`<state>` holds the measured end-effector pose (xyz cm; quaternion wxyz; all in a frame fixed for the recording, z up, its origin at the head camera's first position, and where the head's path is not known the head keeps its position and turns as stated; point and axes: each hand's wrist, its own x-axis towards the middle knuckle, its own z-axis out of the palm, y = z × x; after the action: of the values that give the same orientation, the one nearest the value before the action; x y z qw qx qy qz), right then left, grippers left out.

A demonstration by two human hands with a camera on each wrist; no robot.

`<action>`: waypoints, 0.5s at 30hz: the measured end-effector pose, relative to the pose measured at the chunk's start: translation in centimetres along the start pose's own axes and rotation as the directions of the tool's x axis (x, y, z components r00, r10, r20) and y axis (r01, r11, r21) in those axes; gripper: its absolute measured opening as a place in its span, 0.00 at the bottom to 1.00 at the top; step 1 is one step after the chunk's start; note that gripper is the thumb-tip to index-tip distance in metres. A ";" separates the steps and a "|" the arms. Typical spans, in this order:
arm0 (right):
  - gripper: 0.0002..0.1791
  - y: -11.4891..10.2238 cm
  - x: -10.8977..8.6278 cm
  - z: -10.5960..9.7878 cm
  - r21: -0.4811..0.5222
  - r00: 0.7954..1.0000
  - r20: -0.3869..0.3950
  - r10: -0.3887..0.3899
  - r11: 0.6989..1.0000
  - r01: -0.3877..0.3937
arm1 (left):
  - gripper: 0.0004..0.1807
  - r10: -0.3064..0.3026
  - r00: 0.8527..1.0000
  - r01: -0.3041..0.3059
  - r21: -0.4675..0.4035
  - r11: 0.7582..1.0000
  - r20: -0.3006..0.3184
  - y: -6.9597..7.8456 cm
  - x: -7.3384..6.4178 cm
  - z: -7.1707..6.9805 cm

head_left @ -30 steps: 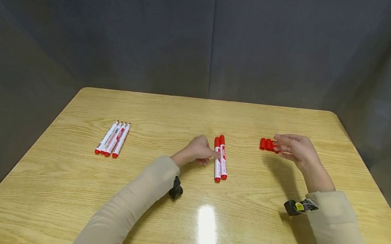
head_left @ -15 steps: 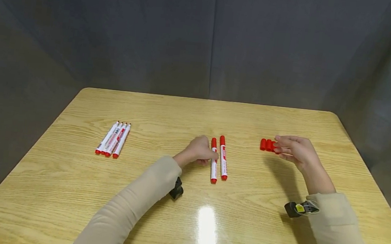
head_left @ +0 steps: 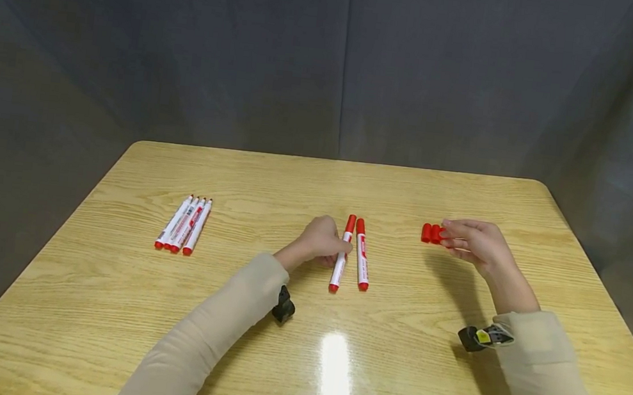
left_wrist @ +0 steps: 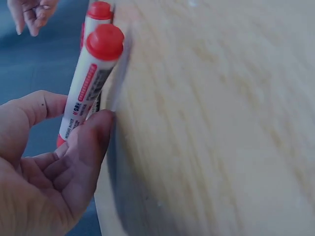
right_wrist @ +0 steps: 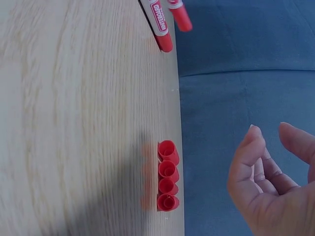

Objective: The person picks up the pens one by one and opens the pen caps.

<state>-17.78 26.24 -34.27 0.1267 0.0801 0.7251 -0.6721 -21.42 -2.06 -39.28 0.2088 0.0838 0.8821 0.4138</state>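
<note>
My left hand (head_left: 323, 240) pinches a capped whiteboard marker (left_wrist: 81, 93) between thumb and fingers. The marker has a white barrel with a red cap and red end. Just right of it a second capped marker (head_left: 362, 254) lies on the table, partly hidden behind the held one in the left wrist view. Several red marker caps (right_wrist: 168, 169) stand side by side in a row, their hollow ends showing in the right wrist view. My right hand (head_left: 476, 243) hovers by the right end of that row, fingers loosely curved and holding nothing; it hides part of the caps in the head view.
Several uncapped markers (head_left: 183, 225) lie together on the left part of the wooden table (head_left: 108, 304). A dark cloth (head_left: 239, 54) hangs behind the table's far edge. Black cameras (head_left: 475, 338) are strapped at both wrists.
My left hand has drawn one capped marker leftward, away from the other, and its cap end now slants to the right. The right hand has hardly moved beside the caps.
</note>
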 end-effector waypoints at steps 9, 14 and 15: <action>0.27 0.0 0.1 0.8 -0.031 1.000 0.018 0.007 1.000 -0.006 | 0.08 0.104 0.994 -0.105 -0.033 0.994 -0.027 0.4 -0.7 -0.3; 0.29 -0.2 0.2 1.4 0.003 0.999 0.030 0.013 1.000 -0.013 | 0.09 0.196 0.979 -0.199 -0.064 0.978 -0.050 0.5 -1.0 -0.5; 0.29 -0.2 0.2 1.6 0.018 0.999 0.035 0.013 1.000 -0.013 | 0.10 0.212 0.976 -0.215 -0.067 0.974 -0.049 0.5 -1.1 -0.7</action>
<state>-17.88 24.66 -34.23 0.1430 0.0742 0.7160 -0.6793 -20.75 -2.53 -38.20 0.1475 0.1620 0.8568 0.4668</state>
